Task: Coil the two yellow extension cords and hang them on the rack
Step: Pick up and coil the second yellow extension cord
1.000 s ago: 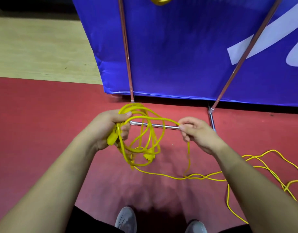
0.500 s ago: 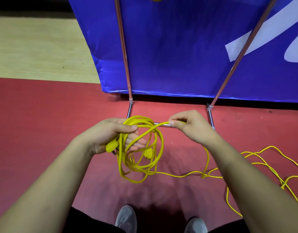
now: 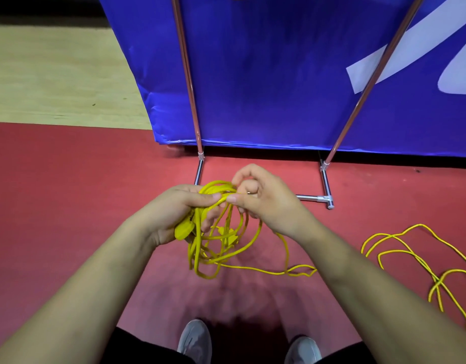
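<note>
Fingers (image 3: 242, 176) (right) now at left hand (image 3: 174, 214), cord (image 3: 212, 187) looped.

Yellow cord (image 3: 196, 240), blue banner (image 3: 266, 74) w/ white shapes, red floor mat (image 3: 69, 193), pale tan wood strip (image 3: 55, 74), silver rack tubes (image 3: 309, 197), grey shoes (image 3: 195, 340), blk trousers (image 3: 147, 348).

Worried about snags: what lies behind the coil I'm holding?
The rack's base bar runs behind the coil; only its right end shows clearly. The left hand, right hand and loops cover the rest.
</note>
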